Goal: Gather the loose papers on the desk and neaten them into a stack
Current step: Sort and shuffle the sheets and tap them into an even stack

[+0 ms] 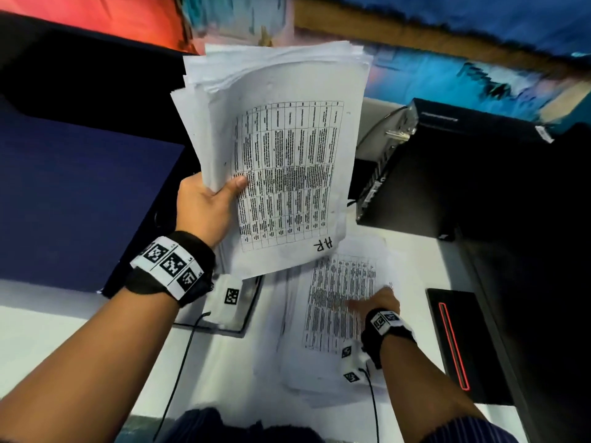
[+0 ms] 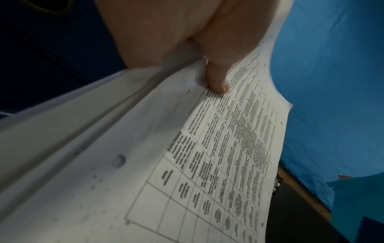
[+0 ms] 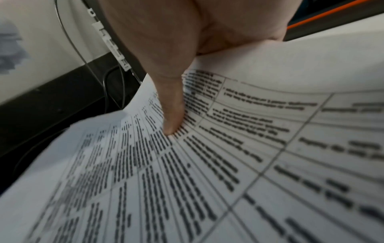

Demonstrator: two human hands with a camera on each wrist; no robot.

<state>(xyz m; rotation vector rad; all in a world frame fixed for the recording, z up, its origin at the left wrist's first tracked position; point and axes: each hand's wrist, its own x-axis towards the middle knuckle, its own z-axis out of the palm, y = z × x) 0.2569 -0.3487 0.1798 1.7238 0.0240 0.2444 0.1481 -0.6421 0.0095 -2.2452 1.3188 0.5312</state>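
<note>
My left hand point(image 1: 220, 193) holds a thick bundle of papers point(image 1: 281, 148) raised above the desk. Its thumb lies on the top sheet, a printed table marked "HR"; the fingers are hidden behind. In the left wrist view the thumb point(image 2: 218, 82) presses that bundle point(image 2: 187, 164). Loose papers point(image 1: 332, 318) lie spread on the white desk point(image 1: 48, 340) at lower middle. My right hand point(image 1: 379, 300) grips their right side. In the right wrist view its thumb point(image 3: 172, 115) sits on the top printed sheet point(image 3: 228, 164), which curls up with the other fingers hidden under it.
A black computer case point(image 1: 431, 174) stands at the right, close to the papers. A flat black device with a red strip point(image 1: 457, 340) lies at the lower right. A dark blue board point(image 1: 64, 203) covers the left. A thin black cable point(image 1: 182, 362) crosses the desk.
</note>
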